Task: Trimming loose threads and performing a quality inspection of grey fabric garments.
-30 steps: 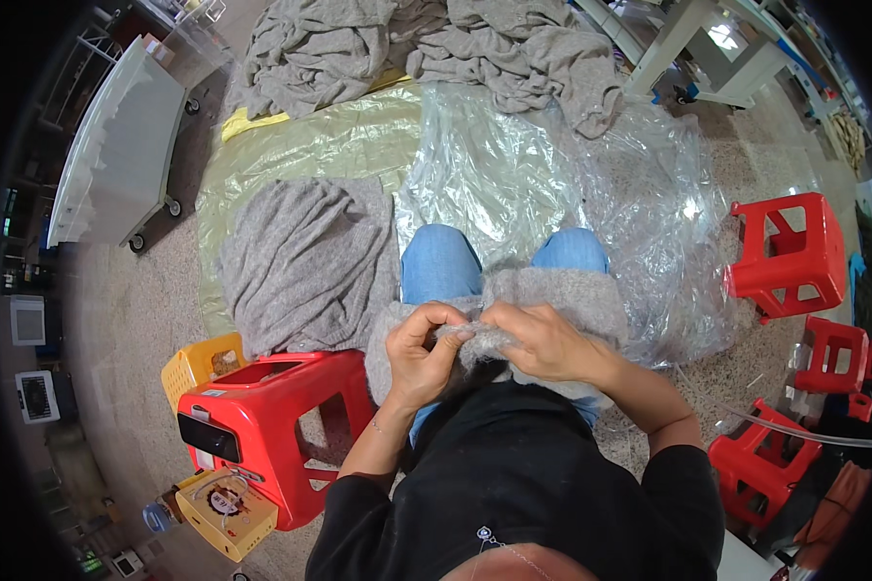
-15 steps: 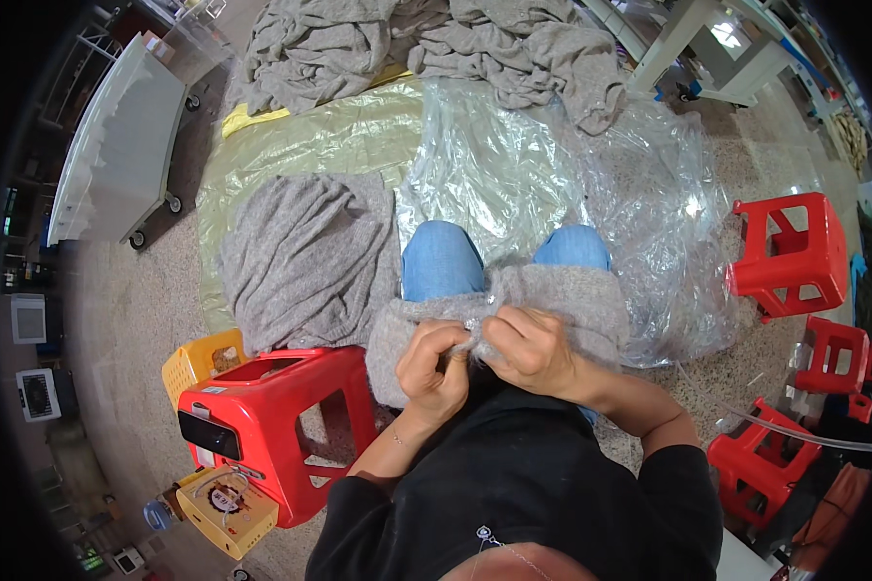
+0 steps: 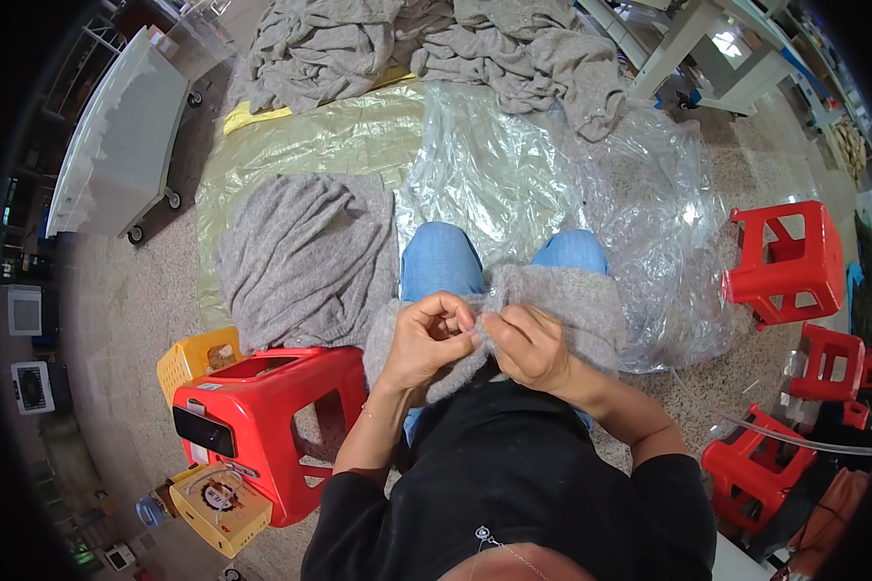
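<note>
Grey knit: 1 fuzzy grey garment [image 3: 572, 310] lies across the lap, draped over both blue-jeaned knees [image 3: 441, 257], long axis running left to right.
Left hand: left hand [image 3: 424, 341] is curled up, fingers [image 3: 452, 312] pinched together on the near edge of the garment, right by the middle.
Right hand: right hand [image 3: 528, 347] sits just beside it, fingertips [image 3: 489, 324] also clamped on the same bit of edge, so both hands nearly touch.
Which way it lies: most of the knit spreads away from the fingers toward the knees and off to the person's right. The right hand has more of it under and beside it, and the left is at the nearer end of the edge.
Other knits: 1 folded-ish grey pile [image 3: 305, 257] on the floor to the left, plus a big heap of grey garments [image 3: 426, 44] at the far side, can't count those, they're all tangled.
Plastic: 1 clear sheet [image 3: 552, 165] crumpled out in front of the knees, 1 yellowish sheet [image 3: 300, 145] under the left pile.
Stools: 5 red stools that I can make out, 1 close on the left [image 3: 262, 426] and 4 off to the right [image 3: 785, 261].
Crates: 2 small yellow crates [image 3: 199, 353] by the left stool.
Worktop: 1 white wheeled worktop [image 3: 116, 136] far left.
</note>
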`<move>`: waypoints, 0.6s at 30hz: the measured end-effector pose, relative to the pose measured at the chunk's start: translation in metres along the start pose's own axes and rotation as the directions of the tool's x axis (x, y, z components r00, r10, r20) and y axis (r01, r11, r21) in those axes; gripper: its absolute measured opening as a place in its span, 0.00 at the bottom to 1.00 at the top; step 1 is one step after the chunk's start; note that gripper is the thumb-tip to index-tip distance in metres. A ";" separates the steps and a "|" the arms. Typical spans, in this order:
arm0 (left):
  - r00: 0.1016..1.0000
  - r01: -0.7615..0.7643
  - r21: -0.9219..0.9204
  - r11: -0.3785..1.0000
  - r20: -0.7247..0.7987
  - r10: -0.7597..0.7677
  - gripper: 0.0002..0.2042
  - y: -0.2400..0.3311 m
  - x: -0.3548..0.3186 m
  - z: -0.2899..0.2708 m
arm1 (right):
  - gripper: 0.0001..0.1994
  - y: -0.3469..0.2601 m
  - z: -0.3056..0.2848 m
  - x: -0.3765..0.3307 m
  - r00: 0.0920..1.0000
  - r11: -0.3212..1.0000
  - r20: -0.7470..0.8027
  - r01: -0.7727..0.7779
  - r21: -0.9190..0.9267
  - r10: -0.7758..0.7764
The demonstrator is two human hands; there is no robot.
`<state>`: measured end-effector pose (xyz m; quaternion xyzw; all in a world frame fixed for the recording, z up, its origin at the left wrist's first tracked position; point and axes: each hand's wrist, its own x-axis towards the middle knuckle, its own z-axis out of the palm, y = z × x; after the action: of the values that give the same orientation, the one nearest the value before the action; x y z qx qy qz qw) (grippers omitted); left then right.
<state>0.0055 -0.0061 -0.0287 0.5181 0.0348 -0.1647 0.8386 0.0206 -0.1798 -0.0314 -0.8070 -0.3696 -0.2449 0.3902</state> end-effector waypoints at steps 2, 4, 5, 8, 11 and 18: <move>1.000 -0.016 -0.036 0.999 0.009 0.017 0.11 -0.003 0.003 -0.002 | 0.15 0.000 0.000 0.001 1.000 1.000 -0.006 0.010 -0.006 -0.010; 0.997 -0.069 -0.237 0.969 0.026 0.078 0.10 -0.003 0.005 -0.003 | 0.14 0.002 -0.004 0.001 0.999 0.997 0.005 -0.046 0.060 0.045; 0.996 -0.069 -0.237 0.969 0.043 0.082 0.10 -0.003 0.007 -0.002 | 0.14 0.004 -0.009 0.004 0.999 0.998 -0.003 -0.044 0.045 0.044; 0.986 -0.162 0.149 0.975 0.002 0.164 0.12 0.001 -0.009 -0.003 | 0.23 0.005 -0.037 0.021 0.668 0.755 0.596 -0.638 0.152 0.445; 0.960 -0.096 0.563 0.821 0.270 -0.073 0.25 0.032 -0.021 0.013 | 0.26 0.034 -0.046 -0.002 0.420 0.936 0.854 -0.296 -0.192 0.308; 0.936 0.006 0.945 0.327 -0.120 0.330 0.12 0.011 -0.006 -0.030 | 0.19 0.182 -0.158 0.155 0.835 0.678 -0.084 -0.497 -0.541 0.544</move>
<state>0.0062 0.0266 -0.0320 0.9220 0.0049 0.0094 0.3871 0.2406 -0.3220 0.0839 -0.9641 -0.0558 -0.1839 0.1832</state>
